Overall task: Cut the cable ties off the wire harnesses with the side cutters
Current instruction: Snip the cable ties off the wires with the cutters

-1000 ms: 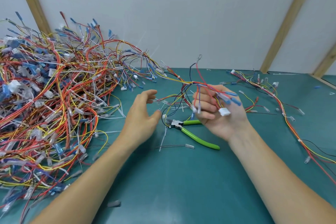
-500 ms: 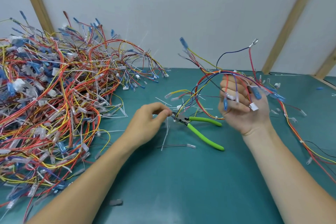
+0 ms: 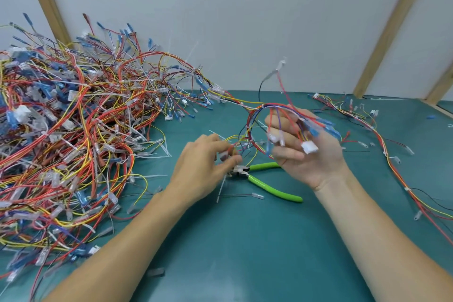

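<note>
On mat [image 3: 245, 240], centre: cutters [image 3: 263, 179] lie flat, green handles apart, unheld
L hand [image 3: 203, 169]: fingertips pinching loose wire ends just above cutter head
R hand [image 3: 304, 152]: palm up, fingers curled round harness [image 3: 259, 115] loop, raised off mat
Far left: pile [image 3: 73, 130] of harnesses w/ ties on

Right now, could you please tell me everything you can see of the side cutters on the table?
The side cutters lie flat on the green table, between the two hands. They have two bright green handles, plastic-looking, spread apart and pointing right, and a small metal head pointing left. Whether the blades are apart is too blurred to tell. The left hand has its thumb tip just by the head; contact is unclear. The right hand, holding a wire harness, hides part of the upper handle.
</note>
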Demonstrator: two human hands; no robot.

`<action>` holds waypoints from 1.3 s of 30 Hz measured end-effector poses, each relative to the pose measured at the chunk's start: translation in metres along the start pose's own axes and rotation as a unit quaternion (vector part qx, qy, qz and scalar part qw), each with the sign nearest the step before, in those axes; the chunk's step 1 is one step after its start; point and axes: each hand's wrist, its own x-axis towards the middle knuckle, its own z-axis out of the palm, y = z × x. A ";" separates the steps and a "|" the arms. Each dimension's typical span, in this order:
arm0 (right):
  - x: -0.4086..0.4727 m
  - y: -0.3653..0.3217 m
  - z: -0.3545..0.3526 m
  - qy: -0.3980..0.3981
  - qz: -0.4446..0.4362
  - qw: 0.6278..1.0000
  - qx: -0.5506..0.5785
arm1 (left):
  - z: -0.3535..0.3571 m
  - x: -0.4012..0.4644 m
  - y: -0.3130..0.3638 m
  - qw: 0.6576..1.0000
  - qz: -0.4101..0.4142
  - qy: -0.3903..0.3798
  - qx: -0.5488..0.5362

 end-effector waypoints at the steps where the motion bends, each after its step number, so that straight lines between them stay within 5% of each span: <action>1: 0.003 0.001 0.001 0.049 -0.020 0.996 -0.069 | 0.000 0.001 -0.003 1.000 -0.021 0.013 -0.001; 4: 0.012 0.005 -0.006 0.195 -0.065 0.937 -0.283 | -0.001 0.003 -0.017 0.994 -0.100 0.033 0.003; 8: 0.018 0.018 -0.016 0.306 -0.060 0.810 -0.497 | -0.002 0.006 -0.029 0.984 -0.166 0.046 -0.032; 12: 0.010 0.024 -0.025 0.232 0.080 0.483 -0.841 | -0.007 0.010 -0.034 0.976 -0.187 0.104 -0.049; 14: 0.006 0.028 -0.026 0.200 0.123 0.422 -0.876 | -0.011 0.012 -0.036 0.970 -0.174 0.139 -0.093; 17: 0.007 0.027 -0.023 0.190 0.126 0.387 -0.894 | -0.016 0.013 -0.032 0.959 -0.156 0.161 -0.176; 22: 0.005 0.025 -0.022 0.199 0.138 0.388 -0.889 | -0.017 0.013 -0.031 0.954 -0.131 0.175 -0.205; 27: 0.011 0.027 -0.025 0.171 0.043 0.540 -0.823 | -0.019 0.013 -0.024 0.924 -0.138 0.152 -0.322; 28: 0.013 0.027 -0.029 0.192 -0.006 0.530 -0.826 | -0.019 0.013 -0.022 0.922 -0.134 0.146 -0.332; 31: 0.016 0.028 -0.042 0.242 -0.086 0.424 -0.868 | -0.021 0.013 -0.013 0.919 -0.102 0.116 -0.362; 36: 0.027 0.034 -0.061 0.231 0.007 0.412 -0.882 | -0.024 0.010 0.000 0.930 -0.050 0.070 -0.358; 39: 0.032 0.035 -0.067 0.252 0.022 0.381 -0.889 | -0.022 0.007 0.000 0.936 -0.101 0.082 -0.328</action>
